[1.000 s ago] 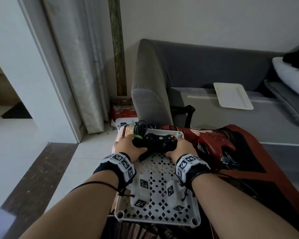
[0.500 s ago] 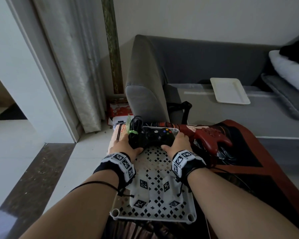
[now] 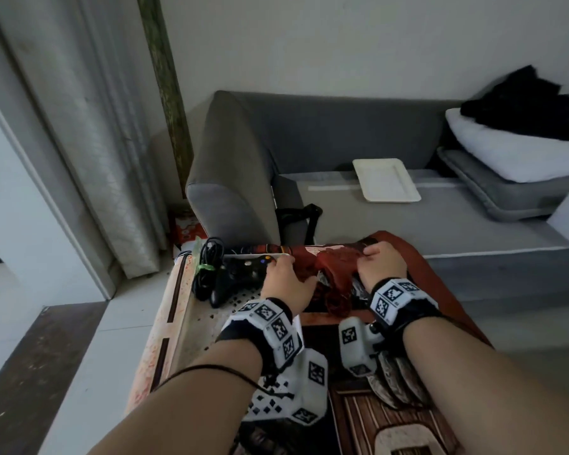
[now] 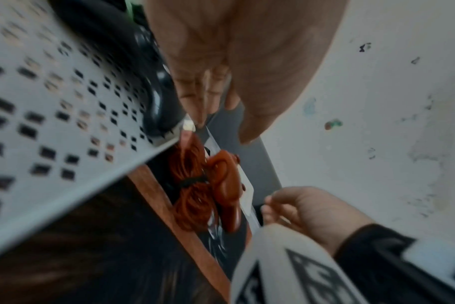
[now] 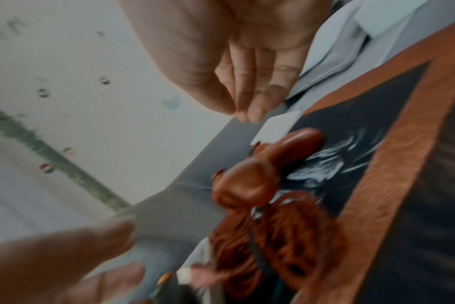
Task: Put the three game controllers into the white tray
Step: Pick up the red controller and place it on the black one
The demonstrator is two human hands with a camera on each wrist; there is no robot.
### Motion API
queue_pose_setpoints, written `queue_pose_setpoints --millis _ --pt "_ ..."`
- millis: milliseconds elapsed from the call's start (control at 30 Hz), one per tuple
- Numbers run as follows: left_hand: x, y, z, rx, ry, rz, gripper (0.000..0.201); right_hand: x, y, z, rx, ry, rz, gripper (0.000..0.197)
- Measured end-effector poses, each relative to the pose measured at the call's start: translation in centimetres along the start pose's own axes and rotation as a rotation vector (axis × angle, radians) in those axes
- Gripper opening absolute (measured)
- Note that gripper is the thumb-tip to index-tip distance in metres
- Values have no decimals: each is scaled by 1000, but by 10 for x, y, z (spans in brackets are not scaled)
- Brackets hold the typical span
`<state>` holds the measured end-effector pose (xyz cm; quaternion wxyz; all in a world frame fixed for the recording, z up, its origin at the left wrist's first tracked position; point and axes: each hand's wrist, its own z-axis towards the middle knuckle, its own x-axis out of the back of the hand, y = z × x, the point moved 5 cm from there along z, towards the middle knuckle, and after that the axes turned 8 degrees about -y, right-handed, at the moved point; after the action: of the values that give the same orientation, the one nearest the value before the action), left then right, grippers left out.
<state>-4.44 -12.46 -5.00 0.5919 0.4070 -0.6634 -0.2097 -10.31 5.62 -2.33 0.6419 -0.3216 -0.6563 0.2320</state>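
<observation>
A: Hands?

B: Left hand (image 3: 288, 284) and right hand (image 3: 382, 266) both over the red controller (image 3: 334, 264), one on each side of it. Wrist views: fingers nearly straight and relaxed, nothing gripped. Left wrist view shows a gap between the right hand and the controller. Whether the left hand touches it, can't tell; frames are blurred.

A: Where's the red controller sitting?

B: On the dark mat with the red-brown border (image 3: 440, 290), just right of the white perforated tray (image 3: 191, 323), outside it. Its red cable (image 3: 337, 298) is coiled on its near side, bound with a dark tie.

A: Anything in the tray?

B: Black controller (image 3: 240, 274) lies at the tray's far end, with its bundled black cable (image 3: 206, 267) over the tray's far-left corner, green tie round it. Nobody's holding it.

A: Third controller?

B: Can't make one out.

A: Surroundings?

B: Grey sofa (image 3: 309, 136) beyond the mat, a flat white plate-like tray (image 3: 386, 180) on its seat, white cushion (image 3: 519, 152) far right. Tiled floor to the left.
</observation>
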Motion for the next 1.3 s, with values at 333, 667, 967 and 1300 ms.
queue_pose_setpoints --millis 333,667,967,1300 --pt "-63 18 19 53 -193 143 61 -15 73 50 -112 -246 -148 78" --pt "-79 13 28 154 -155 179 86 -33 78 76 -134 -289 -242 61" --pt "-76 15 14 129 -119 68 67 -21 91 57 -142 -434 -273 27" --pt "-38 31 -35 35 -113 98 55 19 71 -1 -82 -432 -147 35"
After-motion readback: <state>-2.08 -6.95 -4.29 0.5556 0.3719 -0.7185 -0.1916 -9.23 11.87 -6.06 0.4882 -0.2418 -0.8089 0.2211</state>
